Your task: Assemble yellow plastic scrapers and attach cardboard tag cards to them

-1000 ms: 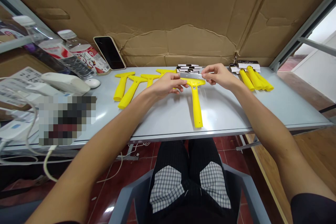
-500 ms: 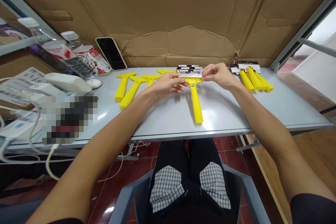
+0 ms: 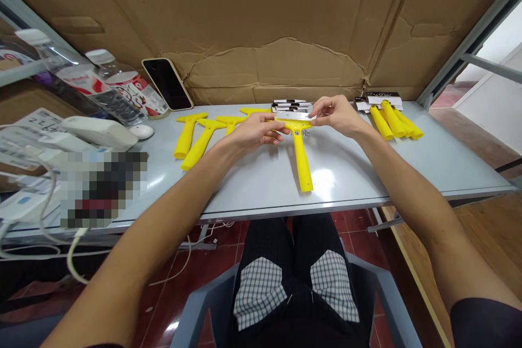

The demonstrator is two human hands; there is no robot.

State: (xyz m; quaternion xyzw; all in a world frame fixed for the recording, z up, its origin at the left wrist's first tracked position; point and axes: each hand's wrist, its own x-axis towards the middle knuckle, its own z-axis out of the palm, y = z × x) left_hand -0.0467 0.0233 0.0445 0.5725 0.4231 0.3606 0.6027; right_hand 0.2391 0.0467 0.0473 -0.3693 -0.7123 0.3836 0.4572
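Observation:
Both hands are over a yellow plastic scraper [image 3: 300, 155], whose handle lies on the grey table [image 3: 346, 168] pointing towards me. My left hand [image 3: 259, 131] pinches the left end of a steel scraper blade [image 3: 293, 115], and my right hand [image 3: 336, 116] pinches its right end. The blade lies along the top of the scraper's yellow head. Small metal screws [image 3: 302, 133] show just below it. Several more yellow scrapers [image 3: 202, 144] lie to the left, and several yellow handles [image 3: 393, 122] lie to the right.
Behind the hands are a stack of printed cards [image 3: 287, 103] and more cards [image 3: 379, 100]. A black phone [image 3: 167, 83], plastic bottles [image 3: 126, 87] and a white mouse [image 3: 141, 131] are at the back left. Cardboard [image 3: 261, 27] covers the wall behind the table.
The blade has gone from slightly tilted to level along the scraper's head. Both hands have drawn closer to that head, and the camera view has shifted slightly.

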